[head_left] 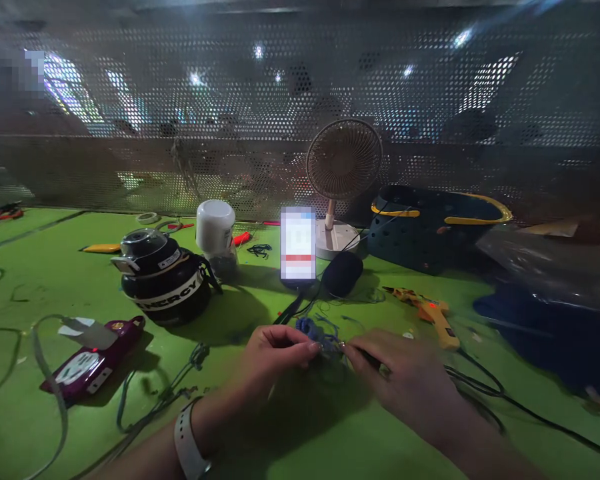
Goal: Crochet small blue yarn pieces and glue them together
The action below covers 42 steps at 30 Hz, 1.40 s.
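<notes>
A small piece of blue yarn work (307, 328), with loose strands trailing off it, is pinched between the thumb and fingers of my left hand (277, 353). Close on its right, my right hand (403, 370) is closed around a thin tool that looks like a crochet hook (341, 345); its metal tip meets the yarn and a dark handle shows below the fingers. The exact contact between tip and yarn is too small to make out. Just beyond the hands sits a dark yarn ball (343, 273).
A lit phone (299, 245) stands ahead, before a fan (345, 160). Left are a dark bottle (165, 280), a white-capped jar (216, 227) and a purple power strip (95, 360). Right are a yellow glue gun (433, 317) with its cord, a dark basket (430, 230) and plastic-covered dark material (540, 333).
</notes>
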Tool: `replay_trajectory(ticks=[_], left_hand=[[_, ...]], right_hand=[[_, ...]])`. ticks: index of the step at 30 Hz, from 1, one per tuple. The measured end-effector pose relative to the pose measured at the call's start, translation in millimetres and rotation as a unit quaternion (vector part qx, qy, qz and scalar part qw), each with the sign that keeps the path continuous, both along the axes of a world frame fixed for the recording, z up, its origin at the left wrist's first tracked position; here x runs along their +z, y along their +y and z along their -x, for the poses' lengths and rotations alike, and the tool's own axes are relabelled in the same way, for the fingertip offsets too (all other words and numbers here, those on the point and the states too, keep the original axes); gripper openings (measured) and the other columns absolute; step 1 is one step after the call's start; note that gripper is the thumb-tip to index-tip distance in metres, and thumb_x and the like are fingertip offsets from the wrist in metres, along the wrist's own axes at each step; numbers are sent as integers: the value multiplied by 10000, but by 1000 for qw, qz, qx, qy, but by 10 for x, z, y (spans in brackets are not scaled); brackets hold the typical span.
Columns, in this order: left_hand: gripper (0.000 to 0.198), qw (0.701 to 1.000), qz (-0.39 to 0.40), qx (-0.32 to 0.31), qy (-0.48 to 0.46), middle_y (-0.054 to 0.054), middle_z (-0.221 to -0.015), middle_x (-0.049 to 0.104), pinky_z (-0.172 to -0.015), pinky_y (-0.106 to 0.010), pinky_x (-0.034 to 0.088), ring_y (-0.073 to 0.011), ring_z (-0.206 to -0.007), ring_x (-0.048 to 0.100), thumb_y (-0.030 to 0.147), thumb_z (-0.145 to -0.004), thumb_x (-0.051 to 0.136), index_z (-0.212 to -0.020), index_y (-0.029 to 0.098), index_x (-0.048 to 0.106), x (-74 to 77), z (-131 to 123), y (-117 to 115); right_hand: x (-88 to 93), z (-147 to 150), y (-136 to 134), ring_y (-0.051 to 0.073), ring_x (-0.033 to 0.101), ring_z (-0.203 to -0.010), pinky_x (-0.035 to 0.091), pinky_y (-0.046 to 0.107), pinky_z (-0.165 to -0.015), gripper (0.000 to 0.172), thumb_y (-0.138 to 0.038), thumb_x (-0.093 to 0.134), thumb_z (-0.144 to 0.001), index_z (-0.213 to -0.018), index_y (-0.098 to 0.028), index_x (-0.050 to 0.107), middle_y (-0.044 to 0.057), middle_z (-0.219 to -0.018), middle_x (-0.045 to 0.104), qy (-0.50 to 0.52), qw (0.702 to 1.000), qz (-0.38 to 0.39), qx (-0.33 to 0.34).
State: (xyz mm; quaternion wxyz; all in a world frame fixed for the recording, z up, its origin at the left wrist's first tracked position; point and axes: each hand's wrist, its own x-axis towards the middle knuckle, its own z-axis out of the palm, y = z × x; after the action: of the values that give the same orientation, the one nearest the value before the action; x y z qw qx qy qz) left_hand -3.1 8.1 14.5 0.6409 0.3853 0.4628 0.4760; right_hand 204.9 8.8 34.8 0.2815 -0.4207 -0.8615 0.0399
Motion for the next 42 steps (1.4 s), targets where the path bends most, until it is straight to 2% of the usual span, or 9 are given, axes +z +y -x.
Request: replay_trajectory(ticks=[9, 20, 42], left_hand=[[185, 998, 26, 1, -58, -21, -575, 722, -528, -184, 459, -73, -494, 583, 153, -519, 872, -673, 132, 771, 11, -13, 0], [196, 997, 37, 8, -60, -1, -577, 717, -519, -137, 431, -46, -514, 558, 146, -526, 868, -702, 138, 780, 35, -20, -6], [262, 995, 20, 1, -93, -40, -718, 786, -652, -177, 543, -106, -632, 688, 180, -516, 903, -742, 133, 780, 49, -19, -15]], right_hand=[[3, -10, 9, 160, 597, -576, 394, 280, -530, 332, -323, 448, -965, -811, -205, 717, 21, -643, 659, 11, 1000, 2, -3], [14, -28, 20, 158, 581, -566, 365, 283, -529, 331, -320, 462, -965, -768, -199, 699, 10, -623, 638, 8, 1000, 0, -2], [-28, -35, 34, 147, 591, -525, 357, 282, -503, 330, -329, 477, -963, -784, -213, 729, -5, -606, 658, 16, 999, -43, 0]])
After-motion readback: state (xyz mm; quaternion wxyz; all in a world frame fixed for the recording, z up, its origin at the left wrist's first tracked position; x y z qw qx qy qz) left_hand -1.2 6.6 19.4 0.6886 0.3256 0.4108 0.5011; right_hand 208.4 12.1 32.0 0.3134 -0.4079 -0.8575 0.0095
